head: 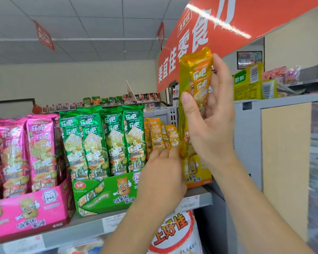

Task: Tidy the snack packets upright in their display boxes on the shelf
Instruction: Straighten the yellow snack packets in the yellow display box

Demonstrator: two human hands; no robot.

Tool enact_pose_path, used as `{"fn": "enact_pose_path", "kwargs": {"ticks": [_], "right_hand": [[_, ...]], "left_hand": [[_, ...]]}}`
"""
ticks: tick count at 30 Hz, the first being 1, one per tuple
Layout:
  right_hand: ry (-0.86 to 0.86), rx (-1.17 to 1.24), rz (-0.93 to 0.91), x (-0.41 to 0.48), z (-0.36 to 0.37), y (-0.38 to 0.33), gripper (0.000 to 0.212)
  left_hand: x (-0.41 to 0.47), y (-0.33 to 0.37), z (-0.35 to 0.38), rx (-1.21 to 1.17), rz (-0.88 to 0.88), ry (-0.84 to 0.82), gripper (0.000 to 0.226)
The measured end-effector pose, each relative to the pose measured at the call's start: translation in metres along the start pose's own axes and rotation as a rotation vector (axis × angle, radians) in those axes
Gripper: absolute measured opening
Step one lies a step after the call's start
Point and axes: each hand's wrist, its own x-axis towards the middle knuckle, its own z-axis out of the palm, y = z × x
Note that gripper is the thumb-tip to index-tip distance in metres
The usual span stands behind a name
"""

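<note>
Item: yellow packet (196,77), one, upright, held above the right end of the shelf (81,228), its lower end level with the yellow box (196,173) where it belongs; not yet seated. Risks, as judged: lowered carelessly, its bottom edge may catch the yellow packets (160,134) standing in the box's left part and tip them toward the green packets (103,140). The glossy wrapper may slip in a loose grip, and a hard squeeze may crush the contents. The light cardboard box may shift if pushed. Right hand (211,129): thumb across the near face, fingers (221,70) wrapped round the far side, a close hold at mid-length. Left hand (162,173): lower and to the left, fingers (171,153) bent forward with tips at the packet's bottom edge, beside the standing yellow packets. Whether they pinch the wrapper or merely touch it cannot be told. Adjacent stock: green box (103,193), pink box (29,213) and pink packets (40,149), upright, further left.
</note>
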Motion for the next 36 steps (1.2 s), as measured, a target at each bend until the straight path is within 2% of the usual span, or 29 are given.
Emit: {"fn": "enact_pose_path", "kwargs": {"ticks": [3,6,7,10,12,14,15,18,20,22,25,29,32,36], "right_hand": [[0.031,0.136,0.09,-0.008,-0.01,-0.025,0.056],[0.042,0.321,0.271,-0.023,-0.015,-0.045,0.045],[0.052,0.387,0.353,-0.028,-0.016,-0.049,0.041],[0.053,0.491,0.576,-0.046,-0.02,-0.055,0.038],[0.047,0.439,0.678,-0.058,-0.024,-0.054,0.043],[0.061,0.384,0.767,-0.067,-0.028,-0.055,0.051],[0.06,0.347,0.773,-0.071,-0.031,-0.055,0.049],[-0.013,0.165,0.65,-0.084,-0.038,-0.064,0.026],[-0.055,0.138,0.618,-0.098,-0.041,-0.075,0.018],[-0.105,0.156,0.61,-0.113,-0.043,-0.086,0.028],[-0.135,0.241,0.653,-0.123,-0.05,-0.095,0.029],[-0.071,0.426,0.77,-0.124,-0.059,-0.099,0.032],[-0.062,0.428,0.817,-0.127,-0.061,-0.103,0.033],[-0.02,0.479,0.908,-0.128,-0.068,-0.105,0.034]], "left_hand": [[-0.028,0.0,-0.019,-0.428,-0.097,0.129,0.053],[-0.059,0.009,-0.037,-1.222,-0.244,-0.032,0.039],[-0.07,0.013,-0.039,-1.396,-0.287,-0.082,0.032],[-0.097,0.027,-0.039,-1.554,-0.325,-0.194,0.031],[-0.109,0.036,-0.037,-1.647,-0.312,-0.216,0.029],[-0.116,0.041,-0.032,-1.662,-0.322,-0.168,0.031],[-0.12,0.043,-0.03,-1.634,-0.347,-0.12,0.035],[-0.127,0.047,-0.023,-1.473,-0.49,0.124,0.048],[-0.131,0.049,-0.017,-1.359,-0.508,0.294,0.056],[-0.138,0.054,-0.013,-1.189,-0.448,0.362,0.064],[-0.155,0.061,-0.006,-0.994,-0.364,0.353,0.078],[-0.169,0.067,-0.01,-1.04,-0.228,0.31,0.076],[-0.175,0.073,-0.013,-1.109,-0.187,0.271,0.065],[-0.184,0.081,-0.017,-1.065,-0.115,0.178,0.067]]}}
